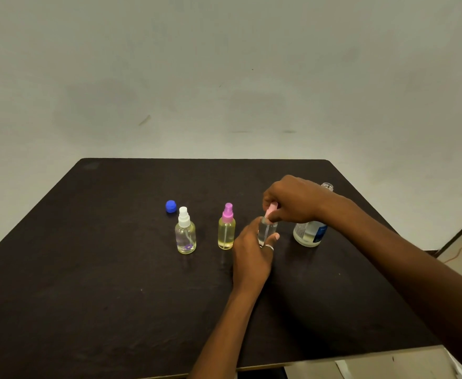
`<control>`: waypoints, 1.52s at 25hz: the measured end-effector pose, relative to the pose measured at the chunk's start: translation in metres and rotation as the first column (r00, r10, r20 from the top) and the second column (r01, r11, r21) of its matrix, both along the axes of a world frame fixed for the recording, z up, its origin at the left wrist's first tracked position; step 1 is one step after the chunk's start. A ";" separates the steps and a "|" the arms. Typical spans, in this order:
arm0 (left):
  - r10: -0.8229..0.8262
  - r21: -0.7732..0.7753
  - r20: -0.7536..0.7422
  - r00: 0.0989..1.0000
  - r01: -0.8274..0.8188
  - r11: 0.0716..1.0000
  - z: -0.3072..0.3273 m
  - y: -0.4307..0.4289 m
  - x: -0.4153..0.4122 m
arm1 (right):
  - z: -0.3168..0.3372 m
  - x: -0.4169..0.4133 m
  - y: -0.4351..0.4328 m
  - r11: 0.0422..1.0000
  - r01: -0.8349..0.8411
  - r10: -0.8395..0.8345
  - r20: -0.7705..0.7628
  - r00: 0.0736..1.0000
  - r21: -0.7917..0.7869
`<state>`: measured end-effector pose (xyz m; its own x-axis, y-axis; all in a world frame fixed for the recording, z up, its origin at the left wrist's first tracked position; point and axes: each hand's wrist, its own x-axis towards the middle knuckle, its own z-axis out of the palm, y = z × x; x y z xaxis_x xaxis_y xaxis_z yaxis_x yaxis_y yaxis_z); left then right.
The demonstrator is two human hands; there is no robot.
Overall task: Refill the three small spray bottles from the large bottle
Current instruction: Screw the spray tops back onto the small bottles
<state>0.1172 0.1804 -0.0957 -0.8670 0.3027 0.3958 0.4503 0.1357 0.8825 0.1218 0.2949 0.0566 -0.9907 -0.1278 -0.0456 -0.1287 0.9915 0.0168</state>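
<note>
Three small spray bottles stand in a row on the dark table point(115, 283). The left one point(185, 235) has a white spray top and the middle one point(226, 231) a purple top; both hold yellowish liquid. My left hand point(251, 255) grips the body of the third small bottle point(266, 231), which holds clear liquid. My right hand point(292, 199) pinches that bottle's pink spray top point(271, 210) at the neck. The large bottle point(309, 232), uncapped with a blue-and-white label, stands behind my right wrist and is partly hidden by it.
A blue cap point(171, 206) lies behind the white-topped bottle. The table's right and near edges fall away to a light floor point(388, 365), with an orange cable point(459, 253) at the far right. A plain wall stands behind the table.
</note>
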 end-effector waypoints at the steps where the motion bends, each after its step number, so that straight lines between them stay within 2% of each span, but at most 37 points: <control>1: 0.005 0.004 0.009 1.000 -0.005 1.000 0.000 0.000 0.000 | 0.000 0.001 -0.001 0.999 0.027 -0.027 -0.016 1.000 0.045; 3: 0.001 0.015 0.028 1.000 -0.001 1.000 0.001 0.000 0.001 | -0.001 0.003 -0.004 0.984 0.084 -0.076 -0.054 0.996 0.160; 5: -0.014 0.025 0.023 1.000 0.013 1.000 0.001 0.000 0.000 | -0.004 0.003 -0.006 0.972 0.132 -0.117 -0.084 0.990 0.196; 9: -0.002 0.030 0.019 1.000 0.002 1.000 0.002 0.000 0.001 | -0.002 0.002 0.000 0.992 0.121 -0.119 -0.046 0.992 0.041; 11: 0.013 0.019 0.008 1.000 -0.013 1.000 0.004 -0.001 0.002 | 0.006 0.002 0.003 0.997 0.058 -0.057 0.021 0.998 -0.044; 14: 0.013 0.039 -0.017 1.000 -0.012 0.999 0.003 -0.001 0.002 | 0.008 0.002 0.003 0.997 -0.039 0.046 0.097 0.994 -0.069; 17: 0.012 0.041 -0.026 1.000 -0.011 0.999 0.002 -0.001 0.002 | 0.002 -0.002 0.002 0.998 -0.050 0.051 0.052 0.997 -0.027; 19: 0.008 0.039 -0.023 1.000 -0.007 0.999 0.002 -0.001 0.002 | 0.001 -0.001 0.000 1.000 0.001 -0.001 0.025 1.000 -0.002; 22: 0.004 0.052 -0.017 1.000 -0.003 0.999 0.004 -0.002 0.002 | -0.003 0.002 -0.005 0.980 0.109 -0.097 -0.081 0.992 0.166; 24: 0.009 0.058 -0.015 1.000 -0.008 0.998 0.005 -0.002 0.003 | -0.008 0.003 -0.007 0.966 0.152 -0.121 -0.154 0.981 0.210; 27: 0.025 0.066 -0.016 1.000 -0.024 0.998 0.007 -0.003 0.004 | -0.012 0.002 -0.007 0.978 0.170 -0.148 -0.166 0.975 0.125; 31: 0.054 0.039 -0.024 0.998 -0.053 0.998 0.004 -0.002 0.002 | -0.005 -0.005 0.000 0.996 0.046 -0.048 -0.017 0.999 -0.078; 34: 0.070 0.028 -0.031 0.997 -0.070 0.997 0.003 -0.002 0.001 | -0.004 -0.009 0.000 0.995 -0.024 0.027 0.033 0.999 -0.099; 38: 0.097 0.054 -0.038 0.995 -0.095 0.994 0.003 -0.002 0.002 | -0.010 -0.006 -0.005 0.998 0.061 -0.062 -0.046 0.997 -0.033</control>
